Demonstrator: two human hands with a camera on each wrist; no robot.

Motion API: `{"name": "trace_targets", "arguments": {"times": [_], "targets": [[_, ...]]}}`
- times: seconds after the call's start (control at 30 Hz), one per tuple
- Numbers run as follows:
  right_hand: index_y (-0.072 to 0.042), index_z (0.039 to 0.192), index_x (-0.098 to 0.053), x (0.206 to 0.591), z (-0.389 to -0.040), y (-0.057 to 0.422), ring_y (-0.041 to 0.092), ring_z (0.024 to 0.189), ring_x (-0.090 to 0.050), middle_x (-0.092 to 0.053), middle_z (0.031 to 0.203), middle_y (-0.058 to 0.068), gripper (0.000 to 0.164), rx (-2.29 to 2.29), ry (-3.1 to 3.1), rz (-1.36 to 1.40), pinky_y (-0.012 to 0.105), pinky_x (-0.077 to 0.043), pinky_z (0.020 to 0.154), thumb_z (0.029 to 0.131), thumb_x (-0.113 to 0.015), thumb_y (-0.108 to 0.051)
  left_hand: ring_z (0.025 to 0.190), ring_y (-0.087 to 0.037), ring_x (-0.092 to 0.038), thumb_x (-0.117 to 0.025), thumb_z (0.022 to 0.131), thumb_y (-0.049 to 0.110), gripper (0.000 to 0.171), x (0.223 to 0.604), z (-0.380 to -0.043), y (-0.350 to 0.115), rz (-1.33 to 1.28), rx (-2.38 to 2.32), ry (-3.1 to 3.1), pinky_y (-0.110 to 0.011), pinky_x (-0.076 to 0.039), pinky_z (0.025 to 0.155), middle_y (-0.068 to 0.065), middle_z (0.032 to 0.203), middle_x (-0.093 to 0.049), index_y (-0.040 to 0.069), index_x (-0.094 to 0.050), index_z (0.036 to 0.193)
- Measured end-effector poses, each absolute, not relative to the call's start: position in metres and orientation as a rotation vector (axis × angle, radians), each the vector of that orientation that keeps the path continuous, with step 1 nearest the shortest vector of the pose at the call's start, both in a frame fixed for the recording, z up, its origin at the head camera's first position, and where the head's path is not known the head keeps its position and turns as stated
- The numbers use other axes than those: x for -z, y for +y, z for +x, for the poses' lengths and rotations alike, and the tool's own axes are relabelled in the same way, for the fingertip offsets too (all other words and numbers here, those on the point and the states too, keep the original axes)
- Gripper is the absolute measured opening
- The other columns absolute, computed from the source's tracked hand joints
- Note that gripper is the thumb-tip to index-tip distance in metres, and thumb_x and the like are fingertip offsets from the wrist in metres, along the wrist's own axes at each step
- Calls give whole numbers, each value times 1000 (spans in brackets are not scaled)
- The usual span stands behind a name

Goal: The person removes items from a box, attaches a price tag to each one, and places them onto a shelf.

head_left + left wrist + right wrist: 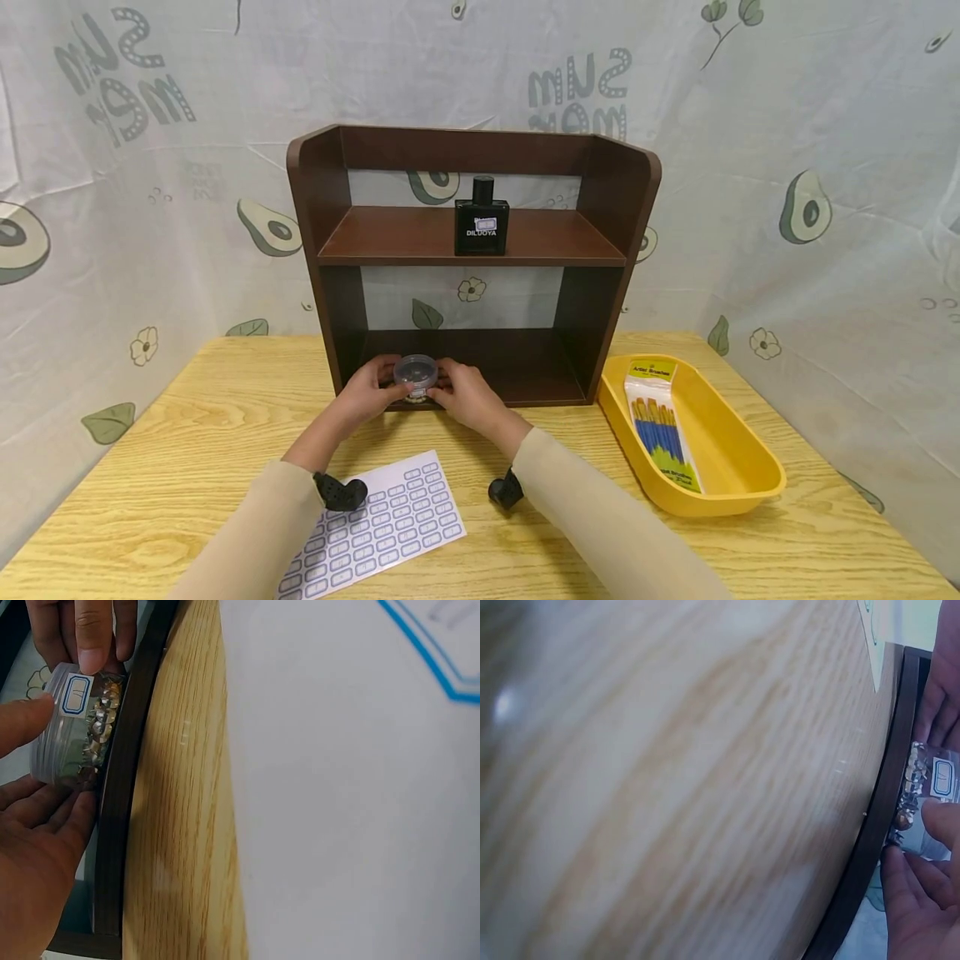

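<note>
Both hands grip a clear round plastic jar (416, 369) at the front edge of the lower shelf. My left hand (366, 392) holds its left side, and my right hand (474, 398) holds the right, thumbs toward the front. A small blue-bordered label (76, 695) is stuck on the jar's side. Gold and silver metal bits (911, 780) lie in its bottom. In the left wrist view the jar's base is right at the dark shelf edge (120, 825).
A dark brown two-tier shelf (472, 260) stands at the back, with a labelled black bottle (481, 237) on its upper board. A sheet of blue-bordered labels (405, 517) lies in front, partly under the left wrist. At right, a yellow tray (738, 450) holds a brush pack (663, 425).
</note>
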State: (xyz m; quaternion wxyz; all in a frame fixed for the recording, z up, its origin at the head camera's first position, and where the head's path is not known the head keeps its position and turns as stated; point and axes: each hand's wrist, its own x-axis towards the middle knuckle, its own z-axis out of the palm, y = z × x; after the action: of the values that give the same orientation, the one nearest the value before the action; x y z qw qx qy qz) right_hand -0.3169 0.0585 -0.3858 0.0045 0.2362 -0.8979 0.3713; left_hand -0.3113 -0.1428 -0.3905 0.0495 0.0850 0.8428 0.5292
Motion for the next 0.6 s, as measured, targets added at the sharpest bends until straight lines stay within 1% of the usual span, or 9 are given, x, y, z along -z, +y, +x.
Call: {"name": "trace_targets", "arguments": {"times": [0.2, 0.27, 0.33, 0.47, 0.53, 0.6], "targets": [[4, 145, -52, 385, -317, 61, 31, 124, -69, -66, 138, 20, 46, -1143, -2825, 768, 41, -59, 100, 104, -65, -11, 154, -43, -36, -65, 104, 18, 70, 391, -311, -142, 254, -1603, 2578, -55, -43, 119, -28, 165, -37, -4, -29, 160], [4, 146, -51, 385, -317, 63, 32, 125, -68, -65, 140, 21, 47, -1129, -2835, 774, 42, -58, 102, 104, -65, -11, 154, -44, -37, -65, 104, 19, 71, 391, -310, -142, 262, -1577, 2619, -56, -42, 120, -28, 164, -38, -5, -29, 160], [5, 147, -49, 383, -316, 66, 34, 127, -67, -63, 142, 23, 49, -1114, -2843, 771, 44, -57, 104, 104, -65, -11, 151, -45, -41, -64, 104, 21, 70, 389, -307, -142, 283, -1527, 2709, -57, -42, 119, -30, 162, -40, -6, -31, 159], [7, 150, -46, 379, -312, 73, 36, 131, -64, -60, 146, 24, 53, -1094, -2876, 750, 47, -54, 109, 104, -64, -11, 143, -45, -51, -60, 105, 19, 56, 381, -301, -140, 354, -1461, 2952, -56, -47, 115, -32, 152, -51, -8, -43, 151], [7, 150, -46, 376, -309, 78, 37, 131, -64, -60, 146, 25, 53, -1070, -2888, 750, 48, -54, 109, 104, -64, -11, 136, -44, -57, -59, 105, 15, 46, 373, -298, -140, 393, -1501, 3049, -55, -51, 110, -31, 145, -57, -8, -51, 144], [7, 150, -46, 372, -306, 84, 37, 131, -64, -60, 146, 24, 53, -1048, -2898, 759, 48, -54, 109, 103, -65, -11, 126, -42, -64, -58, 105, 12, 36, 365, -295, -139, 438, -1571, 3122, -53, -56, 103, -28, 136, -64, -7, -58, 136]]}}
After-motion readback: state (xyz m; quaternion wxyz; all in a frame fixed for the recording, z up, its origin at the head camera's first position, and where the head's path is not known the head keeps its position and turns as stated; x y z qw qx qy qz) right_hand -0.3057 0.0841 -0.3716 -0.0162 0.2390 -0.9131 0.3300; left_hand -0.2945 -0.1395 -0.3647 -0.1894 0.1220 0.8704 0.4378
